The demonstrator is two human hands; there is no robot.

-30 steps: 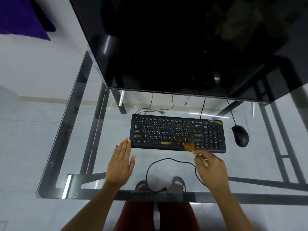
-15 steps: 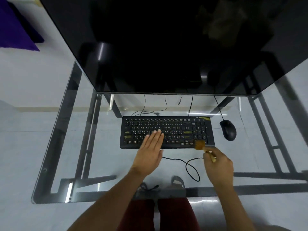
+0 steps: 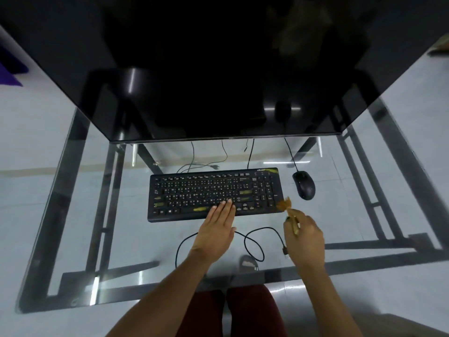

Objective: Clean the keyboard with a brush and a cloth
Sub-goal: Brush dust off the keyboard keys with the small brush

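A black keyboard (image 3: 209, 190) with yellowish smears on some keys lies on the glass desk (image 3: 73, 215). My left hand (image 3: 217, 229) lies flat with straight fingers, its fingertips on the keyboard's front edge near the space bar. My right hand (image 3: 305, 239) grips a small brush (image 3: 286, 206) by its wooden handle. The brush's orange bristles hover at the keyboard's front right corner. No cloth is in view.
A large dark monitor (image 3: 218, 69) looms over the back of the desk. A black mouse (image 3: 303, 184) sits right of the keyboard. A loose black cable (image 3: 252, 242) loops on the glass between my hands. My legs show beneath the desk.
My left hand moved from the glass left of the keyboard onto its front middle. The brush swept right along the front row to the keyboard's right corner. The camera tilted closer.
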